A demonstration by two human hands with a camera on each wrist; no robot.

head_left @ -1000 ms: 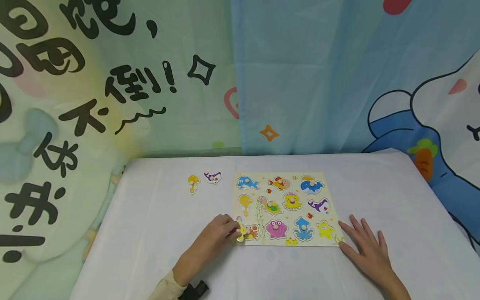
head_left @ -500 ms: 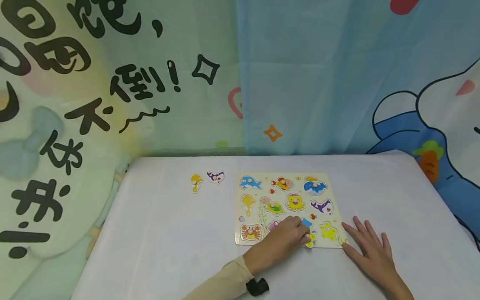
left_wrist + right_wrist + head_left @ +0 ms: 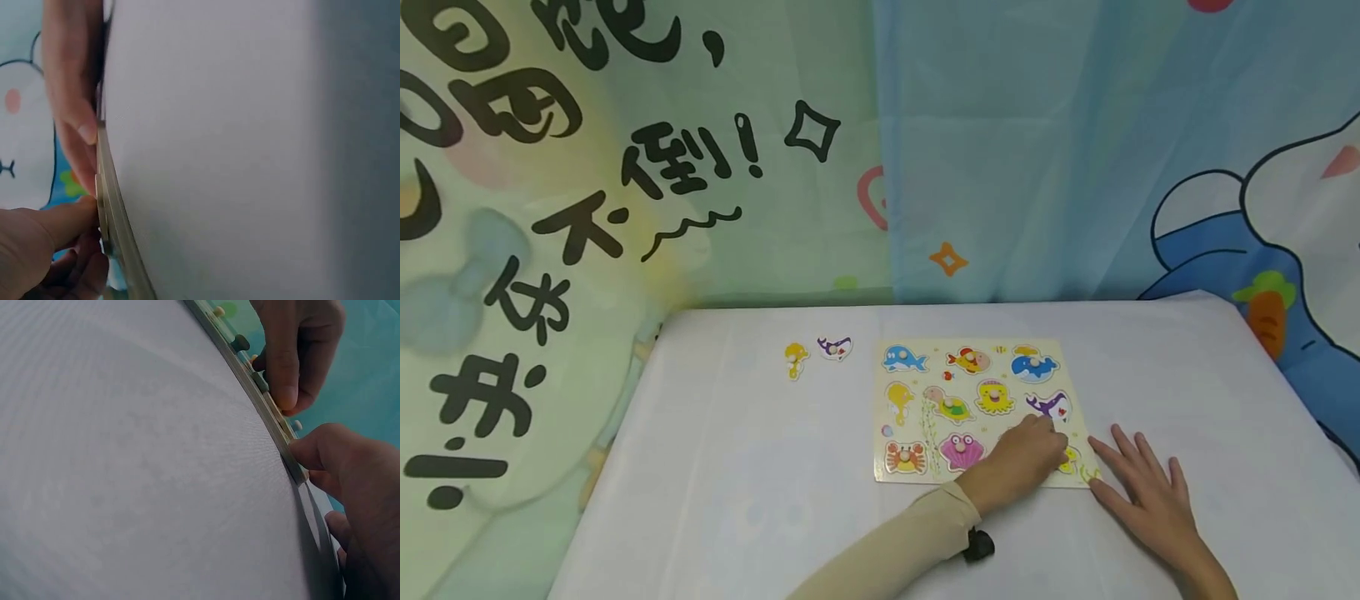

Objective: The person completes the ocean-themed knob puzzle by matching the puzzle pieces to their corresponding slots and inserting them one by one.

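My left hand [image 3: 1024, 458] reaches over the lower right of a cream wooden peg puzzle board [image 3: 913, 479]. Its thumb and fingers pinch a yellow starfish puzzle piece [image 3: 1068, 461], partly hidden by the hand, at the starfish picture. In the left wrist view the thin wooden piece [image 3: 102, 215] lies close against the board's face. My right hand [image 3: 1153, 500] has its fingers spread on the table, with the thumb touching the board's lower right edge. Knobbed pieces such as a crab [image 3: 906, 457] and a pink shell [image 3: 961, 451] sit in the board.
A yellow seahorse piece [image 3: 795, 360] and a purple whale piece [image 3: 835, 348] lie on the white tablecloth [image 3: 760, 467], left of the board. A printed curtain [image 3: 1000, 150] hangs behind the table.
My left hand has carried the starfish piece rightward, from the board's lower left corner past the shell and squid to the starfish picture. The right hand stays at the board's edge.
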